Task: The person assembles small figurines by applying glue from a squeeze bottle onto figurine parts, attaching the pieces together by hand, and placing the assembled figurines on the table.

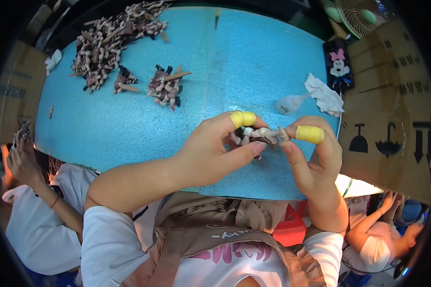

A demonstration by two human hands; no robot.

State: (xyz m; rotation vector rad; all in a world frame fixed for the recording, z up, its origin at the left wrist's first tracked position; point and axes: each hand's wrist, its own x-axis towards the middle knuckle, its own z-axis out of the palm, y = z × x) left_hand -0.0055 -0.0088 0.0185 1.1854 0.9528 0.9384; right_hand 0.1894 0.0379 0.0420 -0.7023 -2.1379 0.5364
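Between my hands, over the blue tabletop (234, 76), is a small figurine (261, 136) with pale limbs and dark brown parts. My left hand (208, 148) is closed around its body, thumb along the near side. The thumb and index finger of my right hand (316, 160) pinch a small pale pointed piece (283, 133) at the figurine's right end. Whether that piece is joined to the figurine I cannot tell. Yellow wraps cover the index finger of each hand. A small group of similar figurines (165, 87) lies farther off to the left.
A large heap of figurines (103, 50) fills the far left. At right are a translucent bottle (288, 104), crumpled tissue (324, 93), a black cartoon-decorated case (338, 67) and a cardboard box (390, 110). Other people's hands (23, 162) work at the left; another person (380, 237) sits right.
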